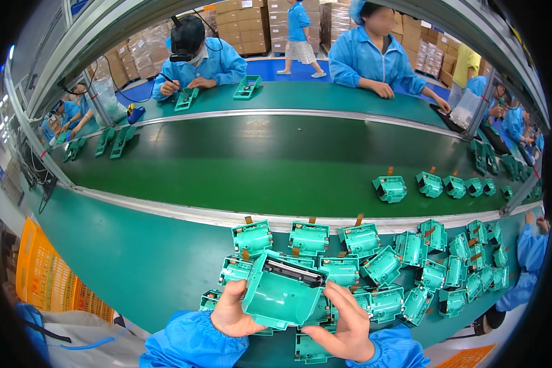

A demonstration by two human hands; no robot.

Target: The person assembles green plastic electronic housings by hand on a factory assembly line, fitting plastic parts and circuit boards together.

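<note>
A green plastic housing [285, 294], with a black strip and a metal rod along its upper edge, is held up over the bench with its hollow side toward me. My left hand [233, 313] grips its left side, thumb at the upper corner. On the opposite side, my right hand [346, 322] has its fingertips against the edge and its thumb near the lower corner. Beneath and beyond lie several similar housings [310, 238], many with small copper-coloured tabs sticking up. The held part and my hands hide some of them.
Beyond the bench [135, 236] runs a green conveyor belt [227, 165] carrying more housings [390, 189] on the right. Two people [202, 64] [377, 55] sit across it. An orange crate [43, 264] stands at left; a co-worker's blue sleeve [527, 251] shows at right.
</note>
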